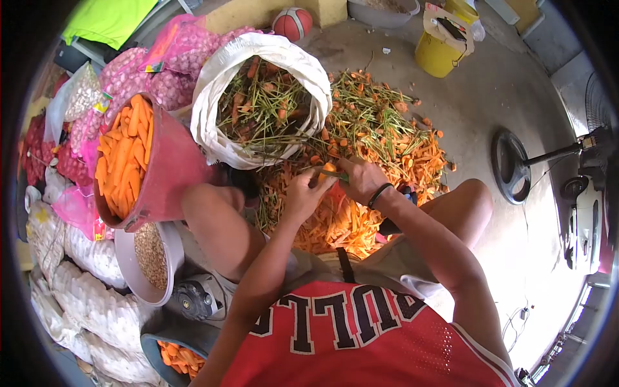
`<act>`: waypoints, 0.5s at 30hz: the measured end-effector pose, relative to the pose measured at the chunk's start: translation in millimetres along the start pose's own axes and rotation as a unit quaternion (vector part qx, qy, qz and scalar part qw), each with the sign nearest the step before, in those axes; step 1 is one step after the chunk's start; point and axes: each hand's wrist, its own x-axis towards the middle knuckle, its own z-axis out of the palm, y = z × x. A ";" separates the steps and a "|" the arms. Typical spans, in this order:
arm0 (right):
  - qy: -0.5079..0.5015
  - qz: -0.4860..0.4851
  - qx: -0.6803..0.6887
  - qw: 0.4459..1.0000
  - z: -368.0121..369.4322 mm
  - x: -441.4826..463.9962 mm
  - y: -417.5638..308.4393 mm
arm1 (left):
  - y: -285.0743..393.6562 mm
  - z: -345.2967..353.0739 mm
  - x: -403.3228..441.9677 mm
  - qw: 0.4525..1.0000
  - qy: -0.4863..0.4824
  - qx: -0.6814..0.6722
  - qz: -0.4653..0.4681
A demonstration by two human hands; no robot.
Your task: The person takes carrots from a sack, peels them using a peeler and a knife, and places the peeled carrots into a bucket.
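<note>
My left hand point(306, 192) is closed around an orange carrot point(327, 170), held upright between my knees. Against the carrot lies the blade of a small knife point(335, 175), whose green handle is in my closed right hand point(362, 180). A black band circles the right wrist. Below both hands spreads a heap of orange peelings point(342, 222), with green stems and cut carrot tops point(374, 106) farther out. Just beyond the hands, an open white sack point(206, 109) holds unpeeled carrots with green stems.
A red bucket point(184, 171) of peeled carrots leans at the left. Near it are a grey basin point(127, 258), a dark tub point(151, 351) with carrots, and pink mesh sacks point(129, 77). A yellow bucket point(435, 55), a ball point(293, 24) and a fan base point(511, 166) stand farther off.
</note>
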 end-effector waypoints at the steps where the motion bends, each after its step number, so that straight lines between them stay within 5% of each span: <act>1: -0.001 0.000 -0.007 1.000 3.2 1.5 2.6 | 4.4 0.9 0.0 1.000 -0.001 0.002 0.010; 4: -0.213 0.215 -0.057 0.951 3.1 20.4 21.2 | 7.6 2.0 -2.4 0.999 -0.027 0.037 -0.010; 8: -0.329 0.204 -0.137 0.912 28.4 19.0 75.2 | -6.9 8.9 4.4 0.998 -0.051 0.016 -0.028; 10: -0.332 0.180 -0.130 0.917 40.4 15.8 83.5 | -19.7 7.5 9.7 0.977 -0.046 -0.130 -0.164; 12: -0.332 0.185 -0.122 0.917 33.4 14.2 81.0 | -15.6 -2.9 15.5 0.915 -0.050 -0.337 -0.214; 15: -0.341 0.201 -0.104 0.912 34.4 17.1 87.7 | 23.3 -36.6 27.1 0.743 -0.200 -0.638 -0.003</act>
